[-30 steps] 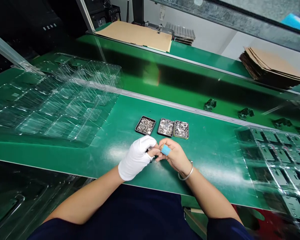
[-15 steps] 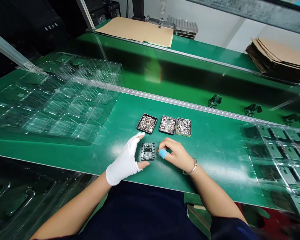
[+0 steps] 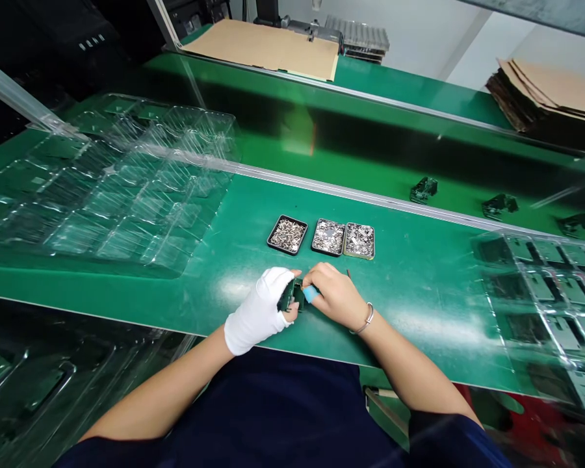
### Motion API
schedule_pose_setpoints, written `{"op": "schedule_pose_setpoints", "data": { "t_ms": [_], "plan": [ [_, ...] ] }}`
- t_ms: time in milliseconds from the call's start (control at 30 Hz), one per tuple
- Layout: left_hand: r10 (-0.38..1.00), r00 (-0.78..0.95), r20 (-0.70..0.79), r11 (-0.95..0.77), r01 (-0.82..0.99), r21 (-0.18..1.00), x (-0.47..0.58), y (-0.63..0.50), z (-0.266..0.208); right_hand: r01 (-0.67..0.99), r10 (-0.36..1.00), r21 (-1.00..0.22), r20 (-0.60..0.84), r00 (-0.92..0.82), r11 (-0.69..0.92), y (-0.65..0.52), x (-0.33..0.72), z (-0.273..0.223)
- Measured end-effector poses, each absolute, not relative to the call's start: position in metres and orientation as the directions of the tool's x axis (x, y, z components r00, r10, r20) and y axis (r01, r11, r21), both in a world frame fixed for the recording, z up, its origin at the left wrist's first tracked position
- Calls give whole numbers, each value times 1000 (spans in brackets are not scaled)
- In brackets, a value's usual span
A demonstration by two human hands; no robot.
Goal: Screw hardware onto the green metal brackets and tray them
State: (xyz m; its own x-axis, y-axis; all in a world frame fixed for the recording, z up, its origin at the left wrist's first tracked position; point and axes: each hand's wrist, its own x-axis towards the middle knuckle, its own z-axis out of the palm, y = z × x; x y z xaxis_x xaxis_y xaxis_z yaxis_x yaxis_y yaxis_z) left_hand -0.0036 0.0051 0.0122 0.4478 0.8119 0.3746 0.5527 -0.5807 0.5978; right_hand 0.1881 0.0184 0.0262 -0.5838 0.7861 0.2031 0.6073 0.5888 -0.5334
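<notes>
A gloved left hand point(image 3: 263, 309), its fingertips bare, grips a dark green part point(image 3: 287, 296) just below the center of the frame, while the right hand point(image 3: 338, 292), a blue wrap point(image 3: 311, 294) on one digit, bends its fingers in at the part's right edge. Whether the right fingertips pinch a small piece is hidden; so is how firmly they close.

The step appears to be close fingertip work on that edge. It would seem best served by a steady left grip on the outer sides, the working edge turned toward the right fingertips, and light, square pressure rather than a sideways push that could twist the part.

The part looks boxy and tilted between the hands, with a recess facing right; fingers cover much of it, and finer detail is too small to read. It is held over the green desk point(image 3: 419, 292), below three shallow trays point(image 3: 281, 249) of tiny, silvery pieces point(image 3: 288, 234) at mid-frame, the two right-hand ones side by side.
</notes>
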Motion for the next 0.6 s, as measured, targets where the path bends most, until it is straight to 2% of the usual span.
{"op": "schedule_pose_setpoints", "data": {
  "t_ms": [133, 233, 300, 367, 467, 600],
  "plan": [
    [799, 410, 440, -600, 585, 545, -3, 1, 6, 657, 848, -552, 213, -485, 514, 14, 184, 25],
    [798, 414, 438, -602, 551, 577, -5, 2, 8, 603, 863, -631, 246, -441, 488, 12, 184, 25],
    [796, 466, 385, -600, 528, 601, -8, 6, 15, 575, 857, -652, 254, -449, 494, 12, 183, 24],
    [797, 528, 292, -587, 566, 578, -9, 12, 24, 579, 845, -633, 256, -470, 514, 12, 182, 23],
    [808, 559, 189, -575, 676, 460, -9, 18, 34, 615, 825, -570, 232, -516, 545, 9, 177, 22],
    [815, 544, 202, -577, 726, 374, -4, 19, 37, 665, 811, -488, 182, -555, 565, 6, 171, 24]
  ]
}}
